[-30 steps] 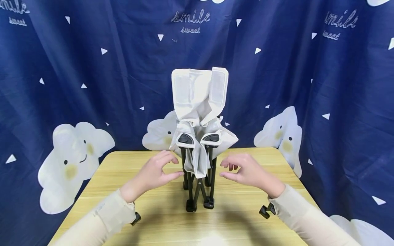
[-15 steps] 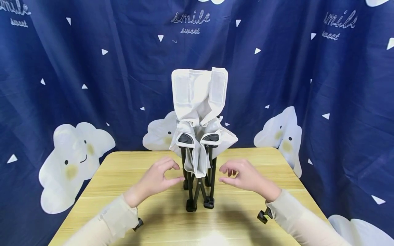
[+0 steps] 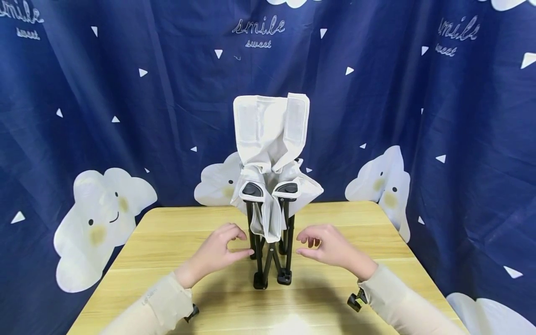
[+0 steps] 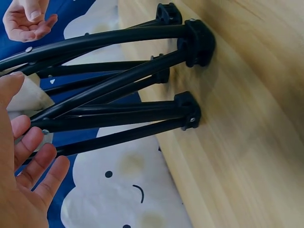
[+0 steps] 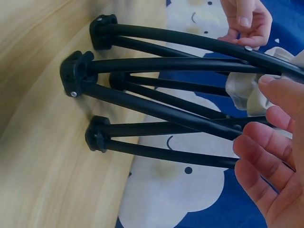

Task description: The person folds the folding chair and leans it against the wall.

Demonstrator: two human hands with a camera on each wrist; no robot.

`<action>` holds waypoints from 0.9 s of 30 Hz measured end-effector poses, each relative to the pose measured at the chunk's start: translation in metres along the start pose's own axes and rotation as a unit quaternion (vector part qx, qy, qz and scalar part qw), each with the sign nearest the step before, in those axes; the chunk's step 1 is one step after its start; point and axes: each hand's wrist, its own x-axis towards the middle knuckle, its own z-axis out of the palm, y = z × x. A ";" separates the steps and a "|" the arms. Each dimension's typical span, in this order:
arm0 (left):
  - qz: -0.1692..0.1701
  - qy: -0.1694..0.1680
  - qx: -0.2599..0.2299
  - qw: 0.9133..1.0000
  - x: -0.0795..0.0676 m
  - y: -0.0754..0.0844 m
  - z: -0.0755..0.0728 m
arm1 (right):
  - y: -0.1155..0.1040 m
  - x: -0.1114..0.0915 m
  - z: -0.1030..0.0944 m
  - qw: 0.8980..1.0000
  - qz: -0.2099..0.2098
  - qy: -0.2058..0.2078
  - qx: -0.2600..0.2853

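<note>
A folded camp chair with white fabric (image 3: 268, 125) and black tube legs (image 3: 291, 237) stands upright in the middle of the head view. Its fabric bunches between the frame tubes, and the back part sticks up above. Left of the legs is my left hand (image 3: 219, 249), fingers loosely bent and thumb pointing at the frame. My right hand (image 3: 328, 246) mirrors it on the other side. Neither hand holds anything. Both wrist views show crossed leg tubes (image 4: 118, 36) ending in black plastic feet (image 5: 73, 73) on the table, with relaxed fingers (image 5: 259, 187) beside them.
The wooden table (image 3: 176, 232) bears the chair near its centre. Behind and around it hangs a dark blue curtain (image 3: 176, 111) with white triangles and smiling clouds. A small black device (image 3: 355, 300) sits at my right cuff, and another (image 3: 192, 312) at my left.
Both hands have sunk a little lower and come slightly towards the chair's legs. The chair stays where it was, and the head view has tilted up slightly.
</note>
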 end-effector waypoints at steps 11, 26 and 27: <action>-0.019 -0.011 0.002 1.000 -0.008 -0.006 0.010 | 0.004 -0.007 0.010 1.000 0.027 -0.014 0.001; -0.080 -0.058 -0.006 0.995 -0.015 -0.009 0.024 | 0.008 -0.013 0.019 0.996 0.081 -0.036 -0.002; -0.084 -0.062 -0.008 0.995 -0.015 -0.009 0.025 | 0.009 -0.014 0.020 0.996 0.085 -0.040 -0.002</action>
